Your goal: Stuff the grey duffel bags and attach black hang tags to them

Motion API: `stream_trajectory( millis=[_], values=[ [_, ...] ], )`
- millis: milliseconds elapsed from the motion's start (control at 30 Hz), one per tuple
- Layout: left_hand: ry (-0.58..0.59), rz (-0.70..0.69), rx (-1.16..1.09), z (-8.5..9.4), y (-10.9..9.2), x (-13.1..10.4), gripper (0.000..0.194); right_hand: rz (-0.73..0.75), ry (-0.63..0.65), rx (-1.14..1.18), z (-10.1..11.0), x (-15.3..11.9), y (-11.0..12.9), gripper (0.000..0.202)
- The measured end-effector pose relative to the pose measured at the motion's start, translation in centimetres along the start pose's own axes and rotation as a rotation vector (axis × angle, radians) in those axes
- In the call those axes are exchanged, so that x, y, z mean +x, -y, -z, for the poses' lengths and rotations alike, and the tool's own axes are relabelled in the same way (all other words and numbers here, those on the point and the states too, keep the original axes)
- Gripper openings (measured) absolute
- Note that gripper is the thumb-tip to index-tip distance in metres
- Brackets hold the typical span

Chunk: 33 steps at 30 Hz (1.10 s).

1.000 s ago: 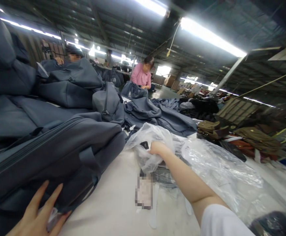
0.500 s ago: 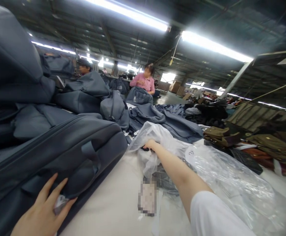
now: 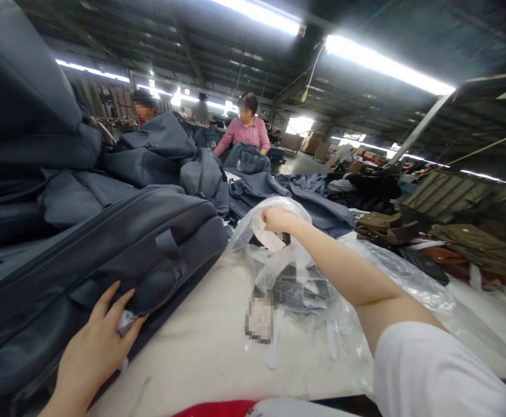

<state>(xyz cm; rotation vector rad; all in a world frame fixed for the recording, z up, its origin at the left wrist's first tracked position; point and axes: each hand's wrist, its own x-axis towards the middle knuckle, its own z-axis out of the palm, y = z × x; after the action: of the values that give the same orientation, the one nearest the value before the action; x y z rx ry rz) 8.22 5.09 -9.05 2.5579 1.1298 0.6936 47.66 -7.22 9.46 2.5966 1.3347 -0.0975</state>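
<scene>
My left hand rests on a dark blue-grey bag lying on its side, fingers spread near its strap loop. A small crumpled whitish wad shows between the thumb and fingers; I cannot tell whether it is gripped. Farther off, my right hand is closed on a white tag with a rounded end. The hand is at the mouth of a clear plastic bag. Dark folded contents show through the plastic.
A blurred-out phone-sized object lies on the pale table. Bags pile high at left, with more behind. Brown bags lie at right. A person in a pink shirt stands across the table.
My right hand has lifted slightly, and a white tag now shows in its fingers. The plastic around it has shifted. My left hand stays on the bag. The view has shifted slightly.
</scene>
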Motion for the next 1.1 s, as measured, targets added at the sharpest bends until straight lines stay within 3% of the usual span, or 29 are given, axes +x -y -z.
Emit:
stream_trajectory(
  millis=[100,200,300,400,500,600,667,733,800,933,1100],
  values=[
    [-0.059,-0.085,0.041,0.7,-0.2,-1.1,0.049,0.112,-0.094,-0.017,1.5,-3.3,1.1,0.026],
    [-0.204,-0.146,-0.032,2.1,-1.4,-2.8,0.038,0.280,-0.265,0.039,3.2,-8.2,2.2,0.027],
    [-0.277,-0.195,-0.165,3.4,-3.2,-4.5,0.027,0.510,-0.216,0.275,3.7,-12.8,3.7,0.022],
    [-0.212,-0.233,-0.294,3.6,-4.4,-5.5,0.022,0.693,-0.128,0.392,1.0,-14.8,5.8,0.018],
    [-0.163,-0.135,-0.336,2.9,-4.1,-6.3,0.024,0.772,-0.248,0.202,-5.3,-14.4,7.6,0.020],
    [-0.125,-0.015,-0.341,2.1,-3.0,-7.2,0.023,0.741,-0.327,0.054,-12.5,-13.3,8.4,0.027],
    [-0.091,0.016,-0.338,1.8,-2.4,-7.9,0.023,0.754,-0.240,0.064,-16.1,-12.9,8.2,0.024],
    [-0.038,0.023,-0.340,1.3,-2.1,-8.4,0.024,0.742,-0.136,0.157,-18.1,-13.1,7.8,0.020],
    [0.020,0.034,-0.344,0.7,-2.1,-8.7,0.025,0.666,-0.131,0.314,-18.5,-13.5,7.4,0.020],
    [0.103,0.064,-0.359,-0.4,-2.6,-8.4,0.031,0.464,-0.267,0.556,-17.1,-13.6,6.8,0.018],
    [0.225,0.197,-0.461,-0.6,-4.0,-7.6,0.041,0.290,-0.139,0.523,-18.1,-11.5,7.6,0.023]
  ],
)
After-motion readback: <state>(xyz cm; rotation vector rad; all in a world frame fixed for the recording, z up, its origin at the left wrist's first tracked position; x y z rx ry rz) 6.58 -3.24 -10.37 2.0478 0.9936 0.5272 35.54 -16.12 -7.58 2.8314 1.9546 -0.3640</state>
